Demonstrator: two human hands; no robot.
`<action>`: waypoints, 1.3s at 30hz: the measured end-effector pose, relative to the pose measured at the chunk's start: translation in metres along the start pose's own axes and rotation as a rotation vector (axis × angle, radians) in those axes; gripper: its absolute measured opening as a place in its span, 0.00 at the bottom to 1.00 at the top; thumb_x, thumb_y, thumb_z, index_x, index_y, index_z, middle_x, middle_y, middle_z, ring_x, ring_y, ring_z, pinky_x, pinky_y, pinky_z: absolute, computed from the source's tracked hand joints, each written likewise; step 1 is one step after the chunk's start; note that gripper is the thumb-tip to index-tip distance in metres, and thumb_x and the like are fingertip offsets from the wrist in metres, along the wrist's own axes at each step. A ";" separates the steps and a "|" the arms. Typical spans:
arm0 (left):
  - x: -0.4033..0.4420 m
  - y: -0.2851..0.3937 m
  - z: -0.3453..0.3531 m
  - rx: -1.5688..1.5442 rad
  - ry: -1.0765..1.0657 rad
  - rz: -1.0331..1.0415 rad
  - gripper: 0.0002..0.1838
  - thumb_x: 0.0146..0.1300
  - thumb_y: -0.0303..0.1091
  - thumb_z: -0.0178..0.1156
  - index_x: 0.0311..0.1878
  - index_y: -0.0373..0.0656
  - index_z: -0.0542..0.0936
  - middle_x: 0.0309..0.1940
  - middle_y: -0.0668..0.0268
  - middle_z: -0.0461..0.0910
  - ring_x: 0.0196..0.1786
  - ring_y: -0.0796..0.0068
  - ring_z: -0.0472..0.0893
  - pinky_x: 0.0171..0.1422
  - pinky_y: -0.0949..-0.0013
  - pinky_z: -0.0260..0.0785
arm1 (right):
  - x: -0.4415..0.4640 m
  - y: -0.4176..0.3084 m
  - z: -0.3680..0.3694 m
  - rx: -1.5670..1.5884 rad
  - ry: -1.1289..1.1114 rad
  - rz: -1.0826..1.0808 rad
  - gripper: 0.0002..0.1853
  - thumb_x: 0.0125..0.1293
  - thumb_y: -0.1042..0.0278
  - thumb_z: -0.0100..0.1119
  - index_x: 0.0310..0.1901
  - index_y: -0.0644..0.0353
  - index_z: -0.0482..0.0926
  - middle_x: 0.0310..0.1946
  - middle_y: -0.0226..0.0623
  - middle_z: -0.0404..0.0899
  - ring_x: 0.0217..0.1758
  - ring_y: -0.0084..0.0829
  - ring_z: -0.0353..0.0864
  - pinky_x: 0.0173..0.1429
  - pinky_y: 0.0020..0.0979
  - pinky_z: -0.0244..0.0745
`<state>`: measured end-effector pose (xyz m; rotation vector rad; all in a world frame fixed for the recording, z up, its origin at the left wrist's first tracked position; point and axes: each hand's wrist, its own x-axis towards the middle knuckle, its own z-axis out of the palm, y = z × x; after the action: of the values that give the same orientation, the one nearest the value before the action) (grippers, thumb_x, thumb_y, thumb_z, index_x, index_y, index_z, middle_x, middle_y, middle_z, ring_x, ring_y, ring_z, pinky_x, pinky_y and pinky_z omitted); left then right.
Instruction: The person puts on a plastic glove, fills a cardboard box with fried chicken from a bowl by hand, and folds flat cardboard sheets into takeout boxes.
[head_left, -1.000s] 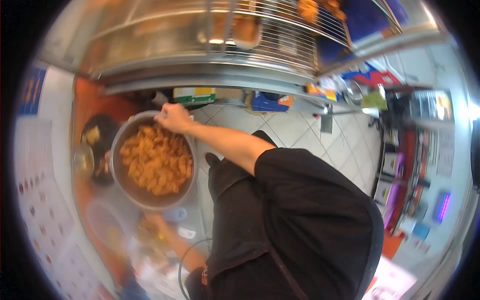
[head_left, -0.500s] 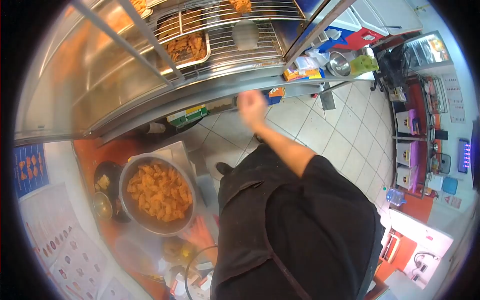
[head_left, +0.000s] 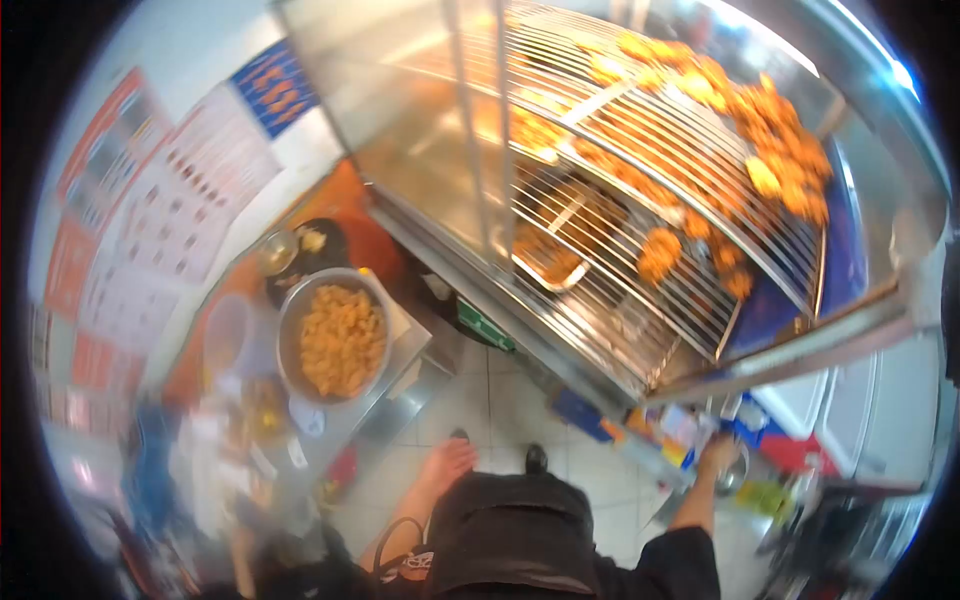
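Note:
My left hand (head_left: 447,465) hangs in front of the apron, fingers loosely apart with nothing visible in them. It is to the right of the steel table that bears a large metal bowl (head_left: 283,345) of orange-coated chicken pieces (head_left: 343,340). On the far right my right hand (head_left: 718,455) is stretched out over a side counter, at a shiny metal bowl (head_left: 738,465) and beside some packets (head_left: 680,425). Its fingers are small and blurred, so whether it holds anything cannot be made out.
A glass-sided display cabinet (head_left: 640,375) with wire racks of fried chicken (head_left: 780,140) fills the upper right. A dark tray (head_left: 325,245) and a clear tub (head_left: 230,330) sit by the chicken bowl. Another person's arm (head_left: 242,555) shows at lower left. Tiled floor (head_left: 500,400) lies ahead.
The view has swung toward the cabinet. My right hand has gone from the cabinet's front to the side counter. My left hand has come away from beside the chicken bowl.

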<state>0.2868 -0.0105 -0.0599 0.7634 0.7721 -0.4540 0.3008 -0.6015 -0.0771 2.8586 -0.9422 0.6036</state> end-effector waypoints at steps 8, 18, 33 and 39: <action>0.067 -0.036 0.104 0.926 -0.088 0.373 0.17 0.68 0.40 0.58 0.54 0.41 0.76 0.43 0.62 0.82 0.43 0.71 0.82 0.47 0.68 0.76 | 0.013 0.013 0.023 -0.128 0.038 0.202 0.12 0.64 0.54 0.59 0.39 0.52 0.83 0.37 0.36 0.84 0.42 0.44 0.82 0.45 0.48 0.71; 0.044 -0.124 0.220 1.235 -0.770 0.440 0.20 0.65 0.45 0.63 0.52 0.40 0.77 0.41 0.59 0.83 0.46 0.66 0.83 0.55 0.63 0.74 | -0.021 -0.046 -0.086 1.108 0.417 0.728 0.15 0.68 0.63 0.61 0.46 0.68 0.81 0.41 0.41 0.83 0.45 0.29 0.80 0.53 0.30 0.73; -0.019 -0.066 0.271 0.941 -0.698 0.227 0.12 0.66 0.40 0.64 0.38 0.39 0.82 0.25 0.72 0.79 0.26 0.86 0.73 0.29 0.78 0.66 | -0.069 -0.139 -0.181 1.610 -0.182 0.539 0.18 0.64 0.74 0.66 0.52 0.65 0.72 0.31 0.31 0.80 0.35 0.19 0.78 0.41 0.22 0.72; 0.011 -0.069 0.211 0.793 -0.564 0.395 0.13 0.67 0.43 0.63 0.39 0.42 0.80 0.29 0.73 0.78 0.30 0.86 0.73 0.34 0.77 0.65 | -0.065 -0.132 -0.149 1.460 -0.461 0.308 0.15 0.68 0.64 0.62 0.51 0.64 0.75 0.34 0.39 0.81 0.33 0.26 0.83 0.31 0.24 0.74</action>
<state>0.3461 -0.2160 0.0016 1.4079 -0.1277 -0.5819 0.2795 -0.4305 0.0421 4.3016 -1.4192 0.9647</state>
